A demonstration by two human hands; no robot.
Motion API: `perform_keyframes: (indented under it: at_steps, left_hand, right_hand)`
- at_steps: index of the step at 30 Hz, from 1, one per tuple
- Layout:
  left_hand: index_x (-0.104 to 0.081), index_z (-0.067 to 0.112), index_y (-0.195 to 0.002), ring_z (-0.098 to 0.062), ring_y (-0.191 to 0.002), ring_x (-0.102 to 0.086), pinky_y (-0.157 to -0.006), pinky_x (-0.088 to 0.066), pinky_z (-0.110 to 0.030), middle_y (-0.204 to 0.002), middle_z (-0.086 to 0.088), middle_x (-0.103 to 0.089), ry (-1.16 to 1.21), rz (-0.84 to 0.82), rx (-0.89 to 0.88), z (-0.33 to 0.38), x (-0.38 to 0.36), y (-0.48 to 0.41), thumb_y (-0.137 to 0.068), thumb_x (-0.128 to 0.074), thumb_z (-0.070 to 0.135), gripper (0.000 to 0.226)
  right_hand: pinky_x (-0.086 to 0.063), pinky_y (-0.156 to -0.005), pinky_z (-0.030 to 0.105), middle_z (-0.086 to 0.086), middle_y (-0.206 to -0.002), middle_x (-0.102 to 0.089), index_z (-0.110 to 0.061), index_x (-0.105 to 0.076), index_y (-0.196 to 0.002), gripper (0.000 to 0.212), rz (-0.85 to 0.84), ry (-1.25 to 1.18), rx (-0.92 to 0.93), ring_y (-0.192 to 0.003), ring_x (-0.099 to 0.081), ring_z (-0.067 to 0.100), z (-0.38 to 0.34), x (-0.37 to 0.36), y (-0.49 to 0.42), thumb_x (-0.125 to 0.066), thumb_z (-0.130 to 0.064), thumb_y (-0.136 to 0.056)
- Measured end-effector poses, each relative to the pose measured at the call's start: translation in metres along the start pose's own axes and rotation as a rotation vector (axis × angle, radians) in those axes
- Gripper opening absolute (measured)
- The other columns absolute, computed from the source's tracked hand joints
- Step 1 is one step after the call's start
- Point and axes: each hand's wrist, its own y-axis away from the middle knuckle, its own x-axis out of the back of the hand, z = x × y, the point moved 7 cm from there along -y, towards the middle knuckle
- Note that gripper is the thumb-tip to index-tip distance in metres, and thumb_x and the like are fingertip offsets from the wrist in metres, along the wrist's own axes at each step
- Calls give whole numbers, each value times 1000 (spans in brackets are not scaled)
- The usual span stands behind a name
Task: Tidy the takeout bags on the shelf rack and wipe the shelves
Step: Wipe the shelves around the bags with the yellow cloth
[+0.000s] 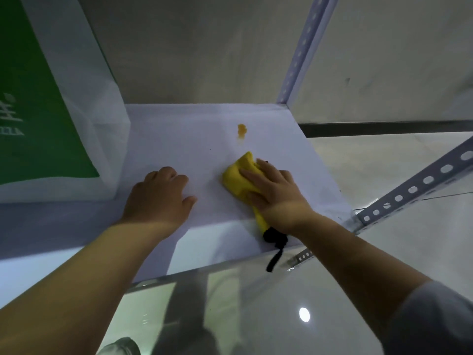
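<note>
Pressing flat-fingered, right hand (271,193) pins yellow cloth (239,178) to shelf (184,134), just short of orange stain (242,130) | cloth bunched, elongated, tip toward stain, black strap (275,242) trailing away | left hand (161,198) flat, empty, left of stain; hands apart

My left hand (160,193) rests palm down, fingers loosely bent. My right hand (275,193) presses flat, fingers straight and slightly spread.

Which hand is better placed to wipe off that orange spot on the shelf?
Right. The right hand presses the yellow cloth, which lies just short of the orange spot. The left hand rests on the shelf nearer the takeout bag and holds nothing.
</note>
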Motion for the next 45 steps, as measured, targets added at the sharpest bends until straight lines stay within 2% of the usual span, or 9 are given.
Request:
perform_keyframes:
  at_steps: [8, 15, 18, 23, 25, 32, 39, 41, 45]
  left_hand:
    - [-49, 29, -131, -24, -132, -33, -103, -31, -37, -146, 0, -37, 34, -1, 23, -13, -3, 3, -85, -50, 54, 53]
    - [-52, 33, -129, -21, -128, -41, -101, -36, -35, -143, 3, -44, 66, 20, 13, -15, 1, 3, -80, -54, 61, 57]
    - [-52, 34, -129, -19, -128, -42, -100, -34, -32, -143, 5, -44, 59, 30, 13, -16, 1, 4, -80, -53, 61, 56]
    - [-58, 32, -124, -23, -118, -51, -96, -38, -32, -136, 3, -51, 59, 47, 0, -15, 2, 5, -79, -56, 59, 52]
    - [-59, 33, -123, -24, -117, -52, -95, -38, -32, -135, 4, -52, 52, 39, -4, -14, 3, 3, -79, -56, 60, 52]
    - [-61, 33, -120, -25, -114, -54, -93, -39, -32, -133, 3, -54, 50, 22, -8, -16, 6, 4, -77, -52, 67, 56]
    - [-74, 21, -99, -32, -90, -66, -81, -49, -40, -108, -9, -69, 79, 80, -7, -12, 11, 7, -66, -58, 55, 50]
    - [-73, 22, -101, -32, -92, -65, -82, -48, -40, -111, -8, -68, 78, 72, -13, -12, 10, 6, -67, -57, 56, 50]
    - [-66, 27, -115, -28, -109, -58, -92, -41, -35, -127, -3, -60, 74, 38, -2, -15, 7, 5, -75, -59, 62, 53]
  right_hand:
    - [-30, -99, 45, 13, -141, -31, -34, -38, -134, 46, 151, 58, -579, -115, -36, 43, 78, 18, -42, -45, -23, -90]
    - [-32, -100, 47, 3, -153, -27, -42, -43, -134, 43, 40, 8, 92, -122, -33, 38, -35, -23, -59, -50, -38, -92]
    - [-29, -105, 45, -2, -154, -22, -50, -33, -136, 46, 15, 79, -29, -127, -28, 34, 14, -10, -76, -45, -40, -94]
    - [-22, -104, 47, 1, -153, -17, -45, -34, -134, 44, 35, 113, -525, -128, -23, 39, 84, 9, -106, -40, -35, -91]
    - [-21, -104, 50, 2, -153, -16, -45, -34, -132, 41, 26, 104, -494, -130, -22, 41, 64, -1, -118, -38, -39, -92]
    - [-24, -105, 43, -8, -154, -23, -49, -36, -135, 41, -42, -4, 45, -126, -28, 28, 15, -21, -116, -41, -41, -95]
    - [-24, -104, 51, 5, -150, -23, -39, -34, -135, 48, 38, 153, -553, -127, -26, 42, 89, 5, -135, -46, -32, -89]
    - [-21, -105, 53, 2, -153, -16, -40, -33, -135, 48, 16, 94, -526, -132, -19, 43, 60, -7, -147, -42, -30, -89]
    - [-23, -104, 46, -7, -155, -16, -48, -31, -137, 46, -67, 59, -110, -130, -23, 33, -4, -35, -144, -39, -35, -94]
